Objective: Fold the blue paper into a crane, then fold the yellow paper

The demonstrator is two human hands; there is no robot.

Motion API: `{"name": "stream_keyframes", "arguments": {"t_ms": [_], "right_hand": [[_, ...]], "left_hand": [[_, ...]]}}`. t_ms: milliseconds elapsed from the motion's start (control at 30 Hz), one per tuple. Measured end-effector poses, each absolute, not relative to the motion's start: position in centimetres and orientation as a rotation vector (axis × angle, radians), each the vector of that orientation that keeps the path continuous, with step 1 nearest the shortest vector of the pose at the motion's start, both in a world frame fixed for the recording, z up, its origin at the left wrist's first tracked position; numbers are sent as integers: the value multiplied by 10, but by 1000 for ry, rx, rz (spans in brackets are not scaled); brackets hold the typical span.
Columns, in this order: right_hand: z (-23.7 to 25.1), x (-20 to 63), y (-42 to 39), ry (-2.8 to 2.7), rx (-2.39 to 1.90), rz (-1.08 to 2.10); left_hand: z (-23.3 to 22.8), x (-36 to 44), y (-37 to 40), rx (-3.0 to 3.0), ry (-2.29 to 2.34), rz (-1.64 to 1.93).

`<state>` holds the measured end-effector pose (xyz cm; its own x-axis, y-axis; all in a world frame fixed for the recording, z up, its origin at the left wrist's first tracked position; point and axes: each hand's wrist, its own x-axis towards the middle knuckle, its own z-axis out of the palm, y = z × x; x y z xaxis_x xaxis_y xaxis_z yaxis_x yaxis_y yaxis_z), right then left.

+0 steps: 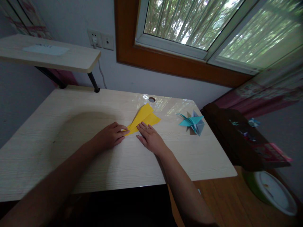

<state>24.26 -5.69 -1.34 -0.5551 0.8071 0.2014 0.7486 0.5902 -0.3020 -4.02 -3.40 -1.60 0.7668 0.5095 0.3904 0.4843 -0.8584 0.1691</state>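
Shelf (pixel 71 60): pale wood, raised at the far left on dark struts, carrying a white sheet (pixel 46 49).
Wall socket (pixel 100 39): on the grey wall just right of the shelf, a thin cable dropping from it.
Desk (pixel 71 148): light woodgrain top, round cable hole (pixel 151 99) near the far edge.
Left hand (pixel 110 136): palm down on the desk, fingers flat and together, fingertips pressing the near-left tip of the yellow paper; gripping nothing.
Yellow paper (pixel 144 118): folded into a long pointed shape, flat on the desk at mid-width, slanting from the hands up toward the cable hole.
Right hand (pixel 150 137): palm down, fingers slightly spread and flat, tips resting on the near edge of the yellow paper; pressing rather than clasping.
Hands together: close beside each other, a small gap between, both at the paper's near end.
Blue paper crane (pixel 193 122): finished fold, standing on the desk to the right of the yellow paper, well apart from both hands.
Dark side table (pixel 236 138): beyond the desk's right edge, small paper pieces on top, too blurred to tell apart.
Green-rimmed bowl (pixel 272 192): on the floor, lower right.
Window (pixel 201 25): above the desk, green foliage outside.
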Motion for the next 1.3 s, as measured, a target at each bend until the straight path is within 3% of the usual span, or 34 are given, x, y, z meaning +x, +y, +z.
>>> {"name": "stream_keyframes", "arguments": {"t_ms": [700,1300], "right_hand": [[-33,264,-49,-2053,-1828,22],[-14,232,-61,-2429,-888,316]], "left_hand": [[-15,-40,-35,2879,839,621],[-16,-40,-34,2941,812,633]]}}
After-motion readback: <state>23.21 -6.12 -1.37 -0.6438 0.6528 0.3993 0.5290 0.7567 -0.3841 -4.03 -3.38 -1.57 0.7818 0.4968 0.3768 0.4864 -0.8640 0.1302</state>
